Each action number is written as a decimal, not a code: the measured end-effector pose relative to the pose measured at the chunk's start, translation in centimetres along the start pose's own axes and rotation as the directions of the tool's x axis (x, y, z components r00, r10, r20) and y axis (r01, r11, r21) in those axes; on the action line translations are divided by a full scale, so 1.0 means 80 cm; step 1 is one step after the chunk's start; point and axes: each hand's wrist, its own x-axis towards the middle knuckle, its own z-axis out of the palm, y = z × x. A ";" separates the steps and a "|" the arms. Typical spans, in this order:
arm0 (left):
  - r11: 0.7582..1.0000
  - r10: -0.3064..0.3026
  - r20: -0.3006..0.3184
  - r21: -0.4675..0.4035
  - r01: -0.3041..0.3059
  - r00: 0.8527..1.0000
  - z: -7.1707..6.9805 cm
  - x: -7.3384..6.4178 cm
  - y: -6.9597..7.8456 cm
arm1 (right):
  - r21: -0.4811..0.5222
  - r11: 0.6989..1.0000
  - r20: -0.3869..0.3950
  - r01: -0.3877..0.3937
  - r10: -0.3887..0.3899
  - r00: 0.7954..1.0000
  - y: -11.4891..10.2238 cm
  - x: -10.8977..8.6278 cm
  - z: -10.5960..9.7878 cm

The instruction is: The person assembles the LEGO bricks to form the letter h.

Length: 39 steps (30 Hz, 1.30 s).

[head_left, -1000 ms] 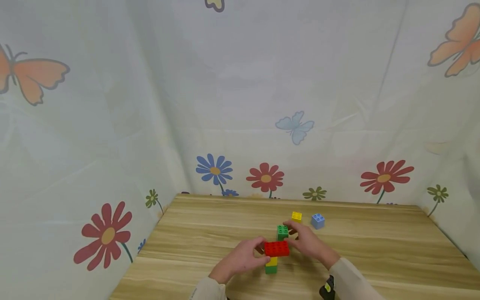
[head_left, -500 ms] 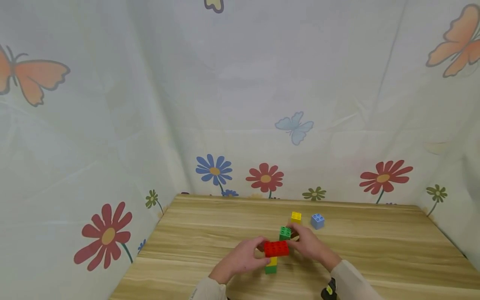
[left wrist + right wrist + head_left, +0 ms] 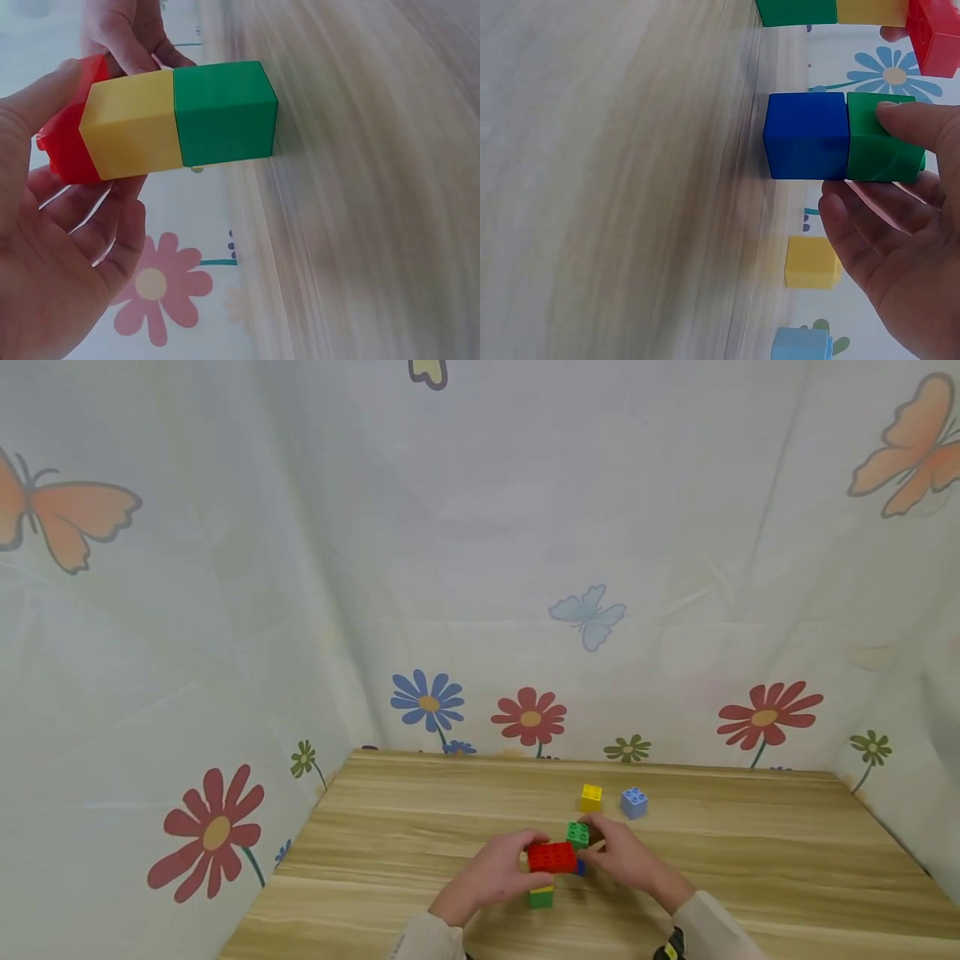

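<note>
My left hand [image 3: 495,870] holds a long red building brick [image 3: 552,857] between thumb and fingers. Under it a yellow brick [image 3: 131,127] and a green brick [image 3: 225,112] are joined in one stack, best seen in the left wrist view. Just to the right and a bit farther back, my right hand [image 3: 626,857] grips a second green brick [image 3: 577,834], thumb on one side, fingers on the other. A dark blue brick [image 3: 807,135] sits beneath that green one, close to the tabletop. In the head view the red brick hides most of the blue one.
A loose yellow brick [image 3: 591,798] stands behind my right hand, with a light blue brick [image 3: 633,803] to its right. The wooden table [image 3: 412,810] ends at the back against a flower-printed cloth [image 3: 480,635].
My right hand has moved right and slightly nearer with the green brick, and the dark blue brick now shows beside the red one. The left hand has barely moved.
</note>
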 end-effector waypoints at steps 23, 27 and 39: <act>1.000 0.019 -0.002 0.021 -0.019 1.000 0.014 0.013 0.008 | 0.003 0.999 0.082 0.045 -0.045 0.996 -0.005 -0.019 -0.005; 0.999 0.042 -0.017 0.017 -0.041 0.999 0.015 0.012 0.008 | 0.026 0.999 0.097 0.027 -0.030 0.995 -0.003 -0.023 -0.006; 0.997 0.007 -0.031 -0.075 -0.010 1.000 0.020 0.013 0.007 | 0.063 0.997 0.104 0.038 -0.044 0.994 0.001 -0.029 -0.008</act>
